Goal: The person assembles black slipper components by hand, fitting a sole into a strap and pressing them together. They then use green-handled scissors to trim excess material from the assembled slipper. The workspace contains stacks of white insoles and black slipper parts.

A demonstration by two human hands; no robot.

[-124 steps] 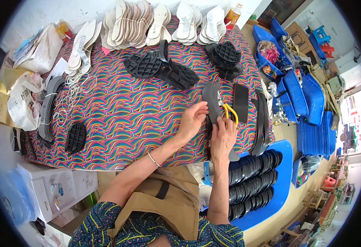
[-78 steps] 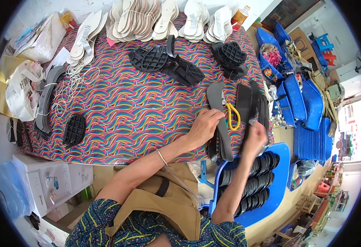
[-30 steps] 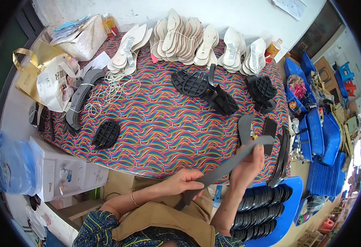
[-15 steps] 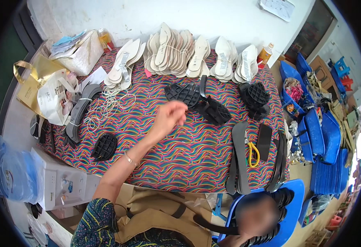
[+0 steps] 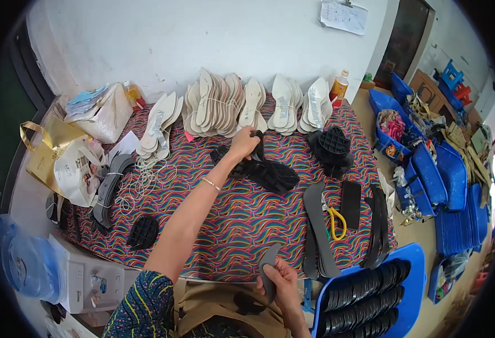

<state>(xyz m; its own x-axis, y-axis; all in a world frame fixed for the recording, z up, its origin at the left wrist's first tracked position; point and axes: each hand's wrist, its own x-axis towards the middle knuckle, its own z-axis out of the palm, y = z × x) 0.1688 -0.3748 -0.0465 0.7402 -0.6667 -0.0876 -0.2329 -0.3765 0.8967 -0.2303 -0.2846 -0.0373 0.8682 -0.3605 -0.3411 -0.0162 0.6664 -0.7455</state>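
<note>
Reaching across the table (image 5: 146, 248), which is covered in a rainbow wave-patterned cloth, the person's left hand (image 5: 243, 145) closes its grip on a black strap (image 5: 257, 147) standing up from a pile of black treaded soles (image 5: 264, 172) near the far middle. The right hand (image 5: 281, 278), close to the body at the near edge, grips a dark grey insole (image 5: 268, 263) tightly between fingers and thumb. Just right of it lie long dark sole strips (image 5: 318, 228) and yellow-handled scissors (image 5: 336, 221). Pale insoles (image 5: 219, 104) fan out along the far edge. A blue tray (image 5: 414, 265) of black soles sits near right.
</note>
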